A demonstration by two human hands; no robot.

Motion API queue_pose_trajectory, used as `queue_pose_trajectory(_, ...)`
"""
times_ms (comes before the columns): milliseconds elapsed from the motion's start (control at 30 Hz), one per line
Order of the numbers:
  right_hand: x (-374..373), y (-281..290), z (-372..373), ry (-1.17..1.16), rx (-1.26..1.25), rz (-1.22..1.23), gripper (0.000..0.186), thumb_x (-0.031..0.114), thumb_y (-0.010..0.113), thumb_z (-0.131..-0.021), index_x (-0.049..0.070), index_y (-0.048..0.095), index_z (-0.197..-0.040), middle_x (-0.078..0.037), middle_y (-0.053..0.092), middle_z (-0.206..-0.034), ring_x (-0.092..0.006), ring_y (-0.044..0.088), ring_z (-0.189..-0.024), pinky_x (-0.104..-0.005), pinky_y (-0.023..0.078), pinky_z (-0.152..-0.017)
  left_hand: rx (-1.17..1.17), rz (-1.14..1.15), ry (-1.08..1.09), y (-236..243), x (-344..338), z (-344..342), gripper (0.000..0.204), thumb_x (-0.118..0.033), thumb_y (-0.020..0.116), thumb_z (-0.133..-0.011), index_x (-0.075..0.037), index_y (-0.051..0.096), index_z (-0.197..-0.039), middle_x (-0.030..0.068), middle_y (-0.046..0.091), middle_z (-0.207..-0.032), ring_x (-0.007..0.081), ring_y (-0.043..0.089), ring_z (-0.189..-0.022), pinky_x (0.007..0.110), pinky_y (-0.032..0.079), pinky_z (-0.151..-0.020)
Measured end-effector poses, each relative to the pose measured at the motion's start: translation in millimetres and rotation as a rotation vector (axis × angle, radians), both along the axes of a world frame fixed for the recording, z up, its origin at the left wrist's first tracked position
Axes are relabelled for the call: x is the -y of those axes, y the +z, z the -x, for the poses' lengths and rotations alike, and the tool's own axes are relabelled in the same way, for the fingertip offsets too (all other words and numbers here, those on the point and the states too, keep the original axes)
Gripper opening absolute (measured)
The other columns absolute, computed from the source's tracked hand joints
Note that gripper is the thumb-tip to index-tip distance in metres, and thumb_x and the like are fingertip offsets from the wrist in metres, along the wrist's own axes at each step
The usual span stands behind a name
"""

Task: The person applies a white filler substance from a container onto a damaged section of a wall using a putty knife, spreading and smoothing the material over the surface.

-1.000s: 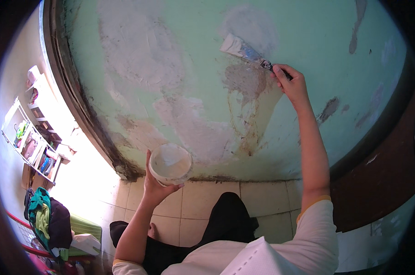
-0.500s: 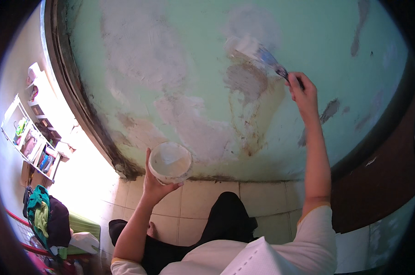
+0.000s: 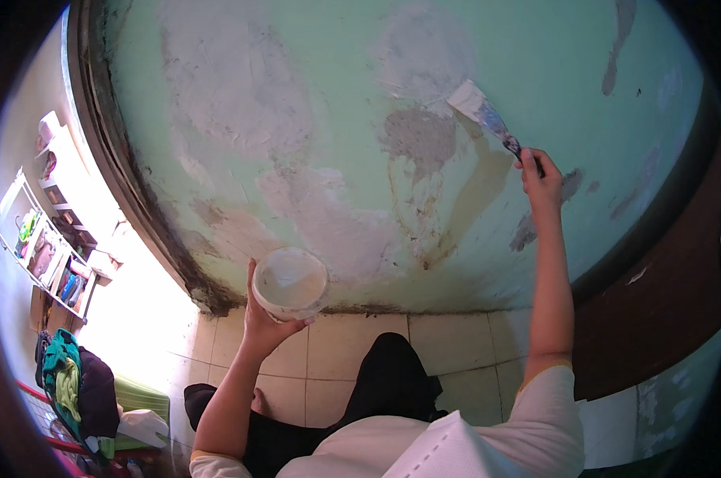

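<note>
- View from head cam, looking down: a person faces a green wall (image 3: 352,88) w/ pale & grey patches.
- R hand (image 3: 542,179): raised to the wall, right of ctr; fingers curled round the dark handle of a scraper (image 3: 492,121), gripping it.
- R arm: reaches up from lower R, forearm nearly vert. in view, elbow only slightly bent, short pale sleeve.
- Scraper: handle runs down-right into the hand, blade up-left, w/ white stuff on it. Blade is just R of a grey patch (image 3: 420,139) & below a round pale patch (image 3: 424,56); can't tell if it touches the wall.
- L hand (image 3: 263,328): lower, left of ctr, gripping a white tub (image 3: 301,309); one digit up its L side, another along its near side, rest hidden.
- L forearm: slants up & slightly R from lower edge.
- Tub: mouth towards cam, pale stuff inside, held above the floor (image 3: 336,350), well apart from scraper.
- Black-clad knee (image 3: 388,378) below, betw. the arms.
</note>
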State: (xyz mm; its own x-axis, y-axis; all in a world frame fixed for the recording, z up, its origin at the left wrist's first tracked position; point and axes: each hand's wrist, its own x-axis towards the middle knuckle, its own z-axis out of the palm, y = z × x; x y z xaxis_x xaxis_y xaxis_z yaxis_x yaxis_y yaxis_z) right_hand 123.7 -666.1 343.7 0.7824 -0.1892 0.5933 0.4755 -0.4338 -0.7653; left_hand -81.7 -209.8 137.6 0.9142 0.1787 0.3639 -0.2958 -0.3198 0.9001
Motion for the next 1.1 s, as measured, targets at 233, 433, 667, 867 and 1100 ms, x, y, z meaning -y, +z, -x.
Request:
queue_pose_trajectory(233, -77.1, 7.0, 15.6, 0.252, 0.193, 0.058, 0.031, 0.030, 0.070, -0.099, 0.000, 0.069, -0.106, 0.000, 0.068, -0.085, -0.0086, 0.061, -0.077, -0.0249, 0.050, -0.072, -0.018, 0.094, -0.020, -2.8, -2.0, -3.2, 0.145, -0.024, 0.097, -0.058, -0.007, -0.003, -0.162, 0.0178, 0.043, -0.151, 0.0291, 0.047, -0.138, 0.043, 0.041, -0.115)
queue_pose_trajectory(433, -93.1, 2.3, 3.1, 0.187, 0.213, 0.123, 0.030, 0.030, 0.069, -0.099, 0.000, 0.070, -0.103, 0.000, 0.068, -0.086, -0.0076, 0.060, -0.079, -0.0246, 0.049, -0.072, -0.006, 0.047, -0.015, 0.7, 1.2, -3.7, 0.146, -0.028, 0.097, -0.059, -0.007, -0.004, -0.162, 0.0188, 0.045, -0.150, 0.0297, 0.049, -0.137, 0.042, 0.041, -0.114)
queue_pose_trajectory(667, -12.8, -18.1, 15.8, 0.035, 0.049, 0.048, 0.029, 0.031, 0.067, -0.101, 0.002, 0.071, -0.104, 0.002, 0.068, -0.084, -0.0037, 0.051, -0.066, -0.0224, 0.043, -0.063, -0.005, 0.006, 0.017, 0.3, -3.7, -1.9, 0.147, -0.030, 0.098, -0.058, -0.007, -0.003, -0.162, 0.0194, 0.044, -0.150, 0.0301, 0.048, -0.137, 0.042, 0.041, -0.114)
queue_pose_trajectory(867, -82.4, 13.5, 10.9, 0.254, 0.141, -0.045, 0.033, 0.034, 0.067, -0.100, 0.002, 0.070, -0.105, 0.001, 0.068, -0.084, -0.0051, 0.055, -0.069, -0.0221, 0.045, -0.065, -0.012, 0.019, 0.017, 0.3, -2.3, -3.4, 0.145, -0.028, 0.097, -0.059, -0.007, -0.004, -0.162, 0.0191, 0.044, -0.150, 0.0298, 0.048, -0.138, 0.043, 0.042, -0.114)
queue_pose_trajectory(1100, -134.2, 38.9, -6.6, 0.182, 0.205, 0.033, 0.038, 0.039, 0.068, -0.099, 0.001, 0.071, -0.102, -0.002, 0.070, -0.084, -0.0080, 0.061, -0.076, -0.0244, 0.048, -0.073, 0.005, 0.086, -0.014, 6.3, 1.9, -0.9, 0.146, -0.025, 0.098, -0.058, -0.007, -0.004, -0.162, 0.0180, 0.044, -0.151, 0.0290, 0.048, -0.137, 0.043, 0.042, -0.114)
